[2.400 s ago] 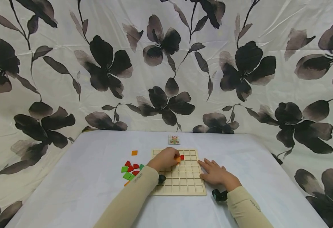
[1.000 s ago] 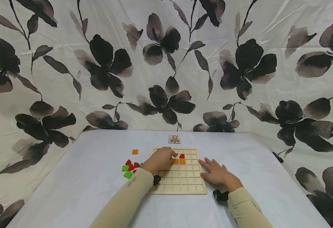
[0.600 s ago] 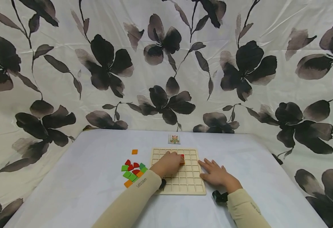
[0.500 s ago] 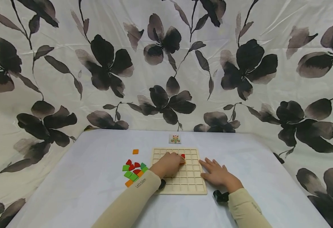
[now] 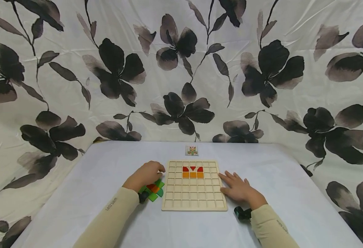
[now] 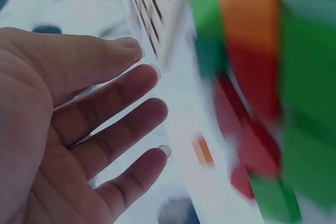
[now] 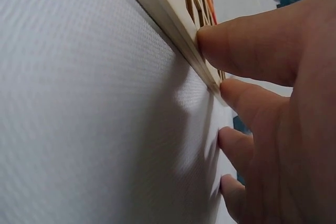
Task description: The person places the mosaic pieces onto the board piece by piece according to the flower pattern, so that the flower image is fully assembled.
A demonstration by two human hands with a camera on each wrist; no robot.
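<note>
My left hand point(image 5: 145, 175) is over the pile of loose tiles left of the board, its fingers loosely bent with nothing held in the left wrist view. Green tiles point(image 5: 153, 197), a teal one point(image 5: 160, 192), red and orange ones partly show beneath it. A separate orange tile point(image 6: 202, 150) lies apart from the pile. The wooden grid board point(image 5: 197, 193) bears a row of red tiles point(image 5: 192, 168) above a row of orange tiles point(image 5: 193, 175). Along the board's right edge rests my right hand point(image 5: 238, 187), its thumb and index fingertip touching the edge in the right wrist view.
A small card with a coloured grid pattern point(image 5: 192, 150) lies behind the board. A white cloth point(image 5: 113, 165) covers the table, and a flowered curtain point(image 5: 181, 86) hangs behind it.
My left hand has left the board and moved left over the pile. The red and orange rows on the board are uncovered. My right hand has stayed at the board's edge.
</note>
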